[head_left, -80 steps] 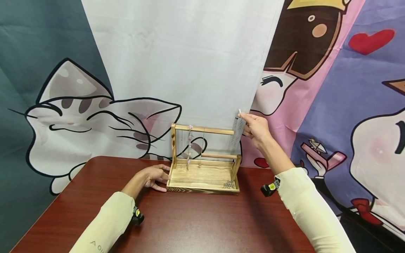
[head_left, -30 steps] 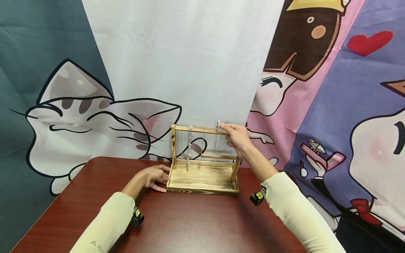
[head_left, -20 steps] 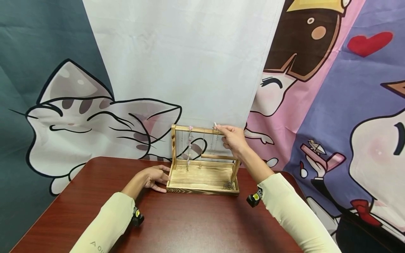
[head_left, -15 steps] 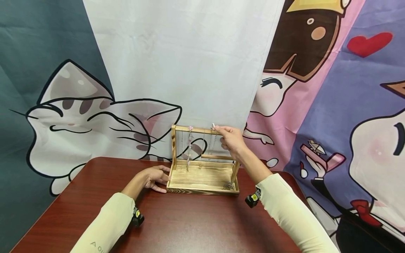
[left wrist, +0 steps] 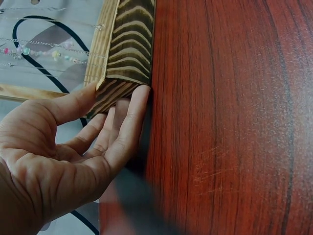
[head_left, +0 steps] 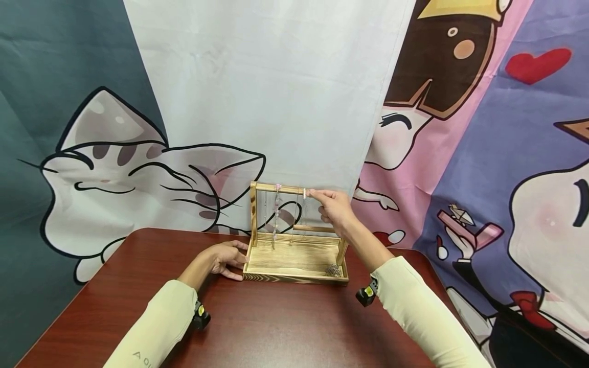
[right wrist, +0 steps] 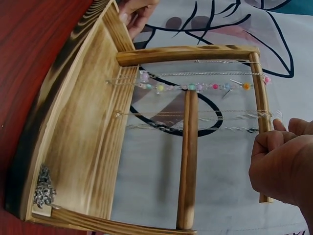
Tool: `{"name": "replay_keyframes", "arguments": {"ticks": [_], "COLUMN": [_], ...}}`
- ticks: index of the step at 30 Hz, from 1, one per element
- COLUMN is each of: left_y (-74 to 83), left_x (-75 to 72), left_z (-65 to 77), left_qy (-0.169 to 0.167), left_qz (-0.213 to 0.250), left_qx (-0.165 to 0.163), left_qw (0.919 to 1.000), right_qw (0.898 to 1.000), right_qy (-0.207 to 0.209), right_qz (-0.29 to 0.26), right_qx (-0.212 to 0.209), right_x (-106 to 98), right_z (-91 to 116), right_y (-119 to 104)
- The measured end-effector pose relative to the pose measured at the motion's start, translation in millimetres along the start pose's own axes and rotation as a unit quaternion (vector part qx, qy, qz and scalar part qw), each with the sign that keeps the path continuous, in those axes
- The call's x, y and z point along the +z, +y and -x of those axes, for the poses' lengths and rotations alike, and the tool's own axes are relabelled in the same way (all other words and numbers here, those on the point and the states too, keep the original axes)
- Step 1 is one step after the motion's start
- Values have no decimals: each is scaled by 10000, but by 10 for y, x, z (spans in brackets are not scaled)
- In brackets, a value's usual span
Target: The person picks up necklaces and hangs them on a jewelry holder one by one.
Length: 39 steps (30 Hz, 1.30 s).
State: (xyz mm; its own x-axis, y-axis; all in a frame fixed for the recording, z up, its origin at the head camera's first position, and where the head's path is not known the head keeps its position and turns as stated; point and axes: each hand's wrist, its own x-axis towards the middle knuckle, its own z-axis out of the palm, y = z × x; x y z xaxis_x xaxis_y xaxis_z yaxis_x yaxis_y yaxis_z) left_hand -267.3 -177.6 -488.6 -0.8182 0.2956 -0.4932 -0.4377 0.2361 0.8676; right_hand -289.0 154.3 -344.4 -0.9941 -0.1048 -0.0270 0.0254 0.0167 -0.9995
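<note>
A wooden jewelry stand (head_left: 294,278), with a tray base, a tall top bar and a lower bar, stands on the table. At its left end my left hand (head_left: 224,258) holds the tray, thumb and fingers against the corner in the left wrist view. My right hand (head_left: 335,208) is at the top bar (right wrist: 261,93), its fingertips near a small white piece (head_left: 304,193) of a silver chain necklace (right wrist: 164,129) that hangs from the bar. To its left hang a fine chain (right wrist: 195,113), a colourful beaded necklace (head_left: 276,212) and another silver chain (right wrist: 195,73).
A small heap of silver chain (head_left: 333,270) lies in the tray's right front corner. The red-brown table (head_left: 285,327) extends in front of the stand. A cartoon-printed curtain (head_left: 276,102) hangs close behind it.
My right hand has moved left and down from beside the stand to the top bar, bringing the silver chain necklace there. The left hand has stayed at the tray's end.
</note>
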Motion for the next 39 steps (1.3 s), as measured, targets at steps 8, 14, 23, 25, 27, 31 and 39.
{"name": "replay_keyframes", "arguments": {"ticks": [8, 14, 23, 25, 27, 31, 39], "left_y": [1, 1, -3, -12, -17, -14, 4], "left_x": [1, -1, -1, -7, -14, -19, -5], "left_z": [-4, 0, -11, -22, -31, -23, 6], "left_qy": [-34, -40, -41, -60, -68, -62, -54], "left_qz": [-28, -33, -34, -25, -19, -14, -40], "left_qx": [28, 29, 23, 21, 25, 19, 53], "left_qw": [10000, 10000, 10000, 10000, 10000, 10000, 10000], "right_qw": [9998, 9997, 9995, 9994, 9994, 9995, 9997], "right_qy": [-62, -133, -12, -19, -29, -106, -233], "right_qz": [164, 186, 308, 326, 323, 286, 94], "right_qx": [-29, 121, 122, 85, 69, 26, 35], "right_x": [-54, -92, -110, -102, -90, -73, -48], "right_z": [15, 21, 53, 69, 84, 112, 152], "right_y": [61, 131, 232, 252, 267, 294, 381]}}
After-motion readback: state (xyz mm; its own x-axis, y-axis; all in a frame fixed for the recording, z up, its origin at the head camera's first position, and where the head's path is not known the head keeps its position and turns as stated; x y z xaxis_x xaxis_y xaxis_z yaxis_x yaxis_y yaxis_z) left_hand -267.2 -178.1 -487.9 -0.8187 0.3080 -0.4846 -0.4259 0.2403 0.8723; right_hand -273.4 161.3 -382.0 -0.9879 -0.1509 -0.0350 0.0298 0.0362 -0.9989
